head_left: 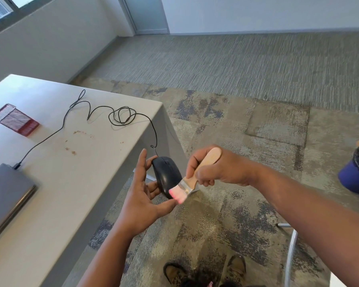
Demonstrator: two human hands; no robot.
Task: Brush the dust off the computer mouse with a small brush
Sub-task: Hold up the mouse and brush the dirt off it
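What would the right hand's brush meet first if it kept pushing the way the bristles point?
Probably the left hand's thumb, just past the bristles of the brush at the near end of the mouse; depth is uncertain.

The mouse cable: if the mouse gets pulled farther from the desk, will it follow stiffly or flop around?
Probably floppy: the cable lies in loose loops on the desk. It looks thin and light, so the mouse should drag it easily. It may tug the laptop, where it seems plugged in.
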